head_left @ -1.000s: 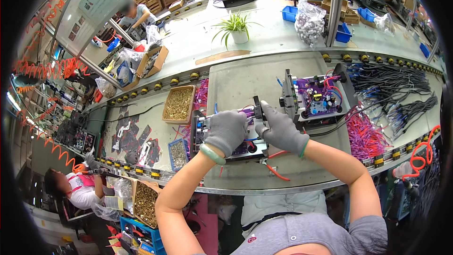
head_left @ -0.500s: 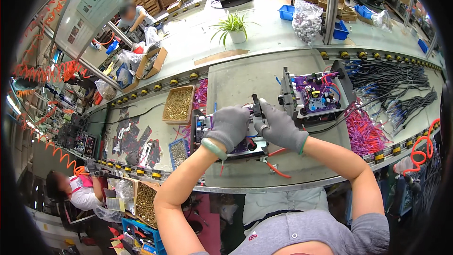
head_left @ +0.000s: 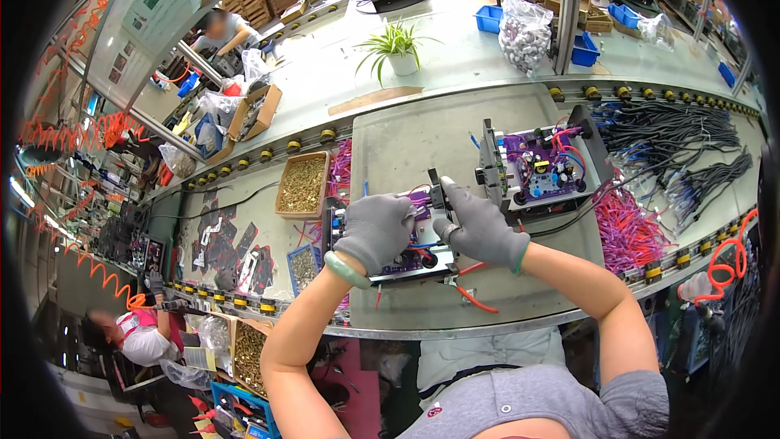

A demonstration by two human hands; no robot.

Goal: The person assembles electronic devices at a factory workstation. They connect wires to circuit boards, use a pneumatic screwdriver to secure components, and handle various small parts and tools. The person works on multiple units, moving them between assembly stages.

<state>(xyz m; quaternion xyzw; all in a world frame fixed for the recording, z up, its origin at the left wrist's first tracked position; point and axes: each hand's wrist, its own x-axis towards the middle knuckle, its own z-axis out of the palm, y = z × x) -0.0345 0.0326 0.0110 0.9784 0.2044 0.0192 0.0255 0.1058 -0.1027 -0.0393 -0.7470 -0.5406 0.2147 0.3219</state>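
Note:
An electronics chassis (head_left: 422,262) with a purple circuit board lies in front of me on the grey work mat. My left hand (head_left: 378,232), in a grey glove, is over its left half; the fingers are pinched together, and what they hold is too small to make out. My gloved right hand (head_left: 481,228) is closed on the upright black end panel (head_left: 439,189) at the chassis's right side. Red-handled pliers (head_left: 474,298) lie just nearer than the right hand. A second chassis (head_left: 540,164) with its purple board and coloured wires stands at the far right of the mat.
Left are a box of brass-coloured hardware (head_left: 303,184), a blue tray of small parts (head_left: 304,267) and flat dark pieces (head_left: 231,236). Right lie bundled black cables (head_left: 666,134) and pink-purple wires (head_left: 624,228). A potted plant (head_left: 400,57) stands beyond. A co-worker (head_left: 142,333) is at lower left.
My left hand has moved left and slightly nearer, away from my right hand, so more of the board shows between them. My right hand stays at the black panel. The view has shifted slightly.

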